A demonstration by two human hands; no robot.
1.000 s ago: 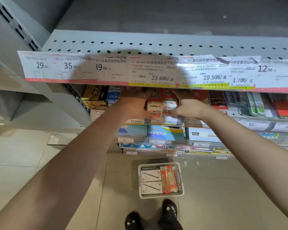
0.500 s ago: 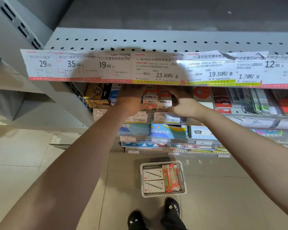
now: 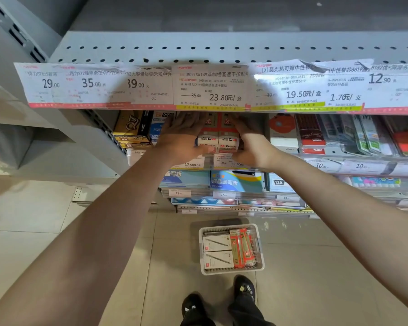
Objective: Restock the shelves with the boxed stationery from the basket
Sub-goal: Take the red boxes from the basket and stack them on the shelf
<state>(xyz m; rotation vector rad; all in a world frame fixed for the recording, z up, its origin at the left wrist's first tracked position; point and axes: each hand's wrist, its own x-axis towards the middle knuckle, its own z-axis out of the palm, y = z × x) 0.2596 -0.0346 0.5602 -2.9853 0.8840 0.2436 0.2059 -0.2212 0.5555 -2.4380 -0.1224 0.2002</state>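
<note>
Grey perforated metal shelves [image 3: 222, 47] fill the upper frame. At centre, left hand [image 3: 178, 140] and right hand [image 3: 250, 142] press with straight fingers against two red-white cardboard boxes [image 3: 218, 137]. Below, white slotted basket [image 3: 260, 249] holds more boxes.

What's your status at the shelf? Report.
Both hands pressing red-and-white boxes into the shelf. Basket still holds boxes. Nothing blocking.
</note>
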